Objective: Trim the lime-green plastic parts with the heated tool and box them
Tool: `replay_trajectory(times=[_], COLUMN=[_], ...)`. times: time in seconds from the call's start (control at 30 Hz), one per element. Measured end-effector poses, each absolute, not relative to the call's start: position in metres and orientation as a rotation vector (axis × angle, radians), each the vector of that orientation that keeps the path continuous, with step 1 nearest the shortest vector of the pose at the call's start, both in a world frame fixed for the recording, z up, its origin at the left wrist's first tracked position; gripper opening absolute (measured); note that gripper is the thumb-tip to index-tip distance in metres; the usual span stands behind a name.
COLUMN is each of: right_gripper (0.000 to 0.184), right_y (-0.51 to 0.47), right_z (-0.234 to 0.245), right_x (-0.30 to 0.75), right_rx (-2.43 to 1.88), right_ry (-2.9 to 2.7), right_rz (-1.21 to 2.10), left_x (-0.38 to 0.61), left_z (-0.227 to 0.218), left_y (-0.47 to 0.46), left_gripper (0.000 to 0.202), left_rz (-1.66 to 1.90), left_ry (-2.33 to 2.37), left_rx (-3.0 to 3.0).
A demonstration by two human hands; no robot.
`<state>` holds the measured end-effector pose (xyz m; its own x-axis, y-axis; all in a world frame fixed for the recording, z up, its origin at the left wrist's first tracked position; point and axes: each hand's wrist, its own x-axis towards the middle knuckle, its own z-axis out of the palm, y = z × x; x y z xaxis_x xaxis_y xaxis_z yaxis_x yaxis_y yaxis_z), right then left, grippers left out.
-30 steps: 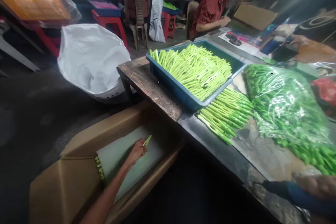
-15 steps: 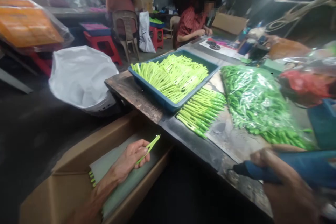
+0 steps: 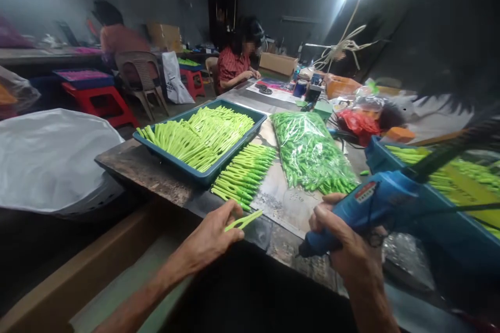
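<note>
Forked stem (image 3: 252,217) — one, left hand (image 3: 212,235); blue tool (image 3: 361,205) — one, right hand (image 3: 347,244).

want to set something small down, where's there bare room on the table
A bare, speckled patch of table lies between the green sticks, the clear bag, the near edge and the right hand. Bare wood borders the tray at its near left. The right side is crowded with the blue tool and bin, as is the space around the red bag.
</note>
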<state>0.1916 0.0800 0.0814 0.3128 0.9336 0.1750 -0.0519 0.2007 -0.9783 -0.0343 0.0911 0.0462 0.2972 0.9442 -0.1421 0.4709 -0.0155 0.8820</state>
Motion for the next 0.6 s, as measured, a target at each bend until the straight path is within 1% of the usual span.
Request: replay_trajectory(times=[0.1, 0.23, 0.4, 0.5, 0.6], right_gripper=[0.042, 0.048, 0.041, 0.037, 0.032], right_y=[0.079, 0.088, 0.119, 0.144, 0.166], right_z=[0.087, 0.088, 0.089, 0.088, 0.076], right_x=[0.204, 0.218, 0.237, 0.247, 0.248], right_rx=[-1.262, -1.393, -1.438, -1.469, -1.498], right_ry=[-1.071, -1.187, -1.345, -1.426, -1.485], right_rz=[0.909, 0.955, 1.018, 1.034, 0.998], left_x=[-0.007, 0.037, 0.084, 0.101, 0.111], left_z=[0.039, 0.026, 0.012, 0.004, -0.002], left_y=[0.104, 0.116, 0.132, 0.139, 0.142], left_gripper=[0.013, 0.024, 0.035, 0.034, 0.034], left_rz=[0.550, 0.365, 0.291, 0.287, 0.276], left_ry=[1.369, 1.497, 1.549, 1.546, 1.516], left_rx=[1.936, 2.228, 2.308, 2.366, 2.420])
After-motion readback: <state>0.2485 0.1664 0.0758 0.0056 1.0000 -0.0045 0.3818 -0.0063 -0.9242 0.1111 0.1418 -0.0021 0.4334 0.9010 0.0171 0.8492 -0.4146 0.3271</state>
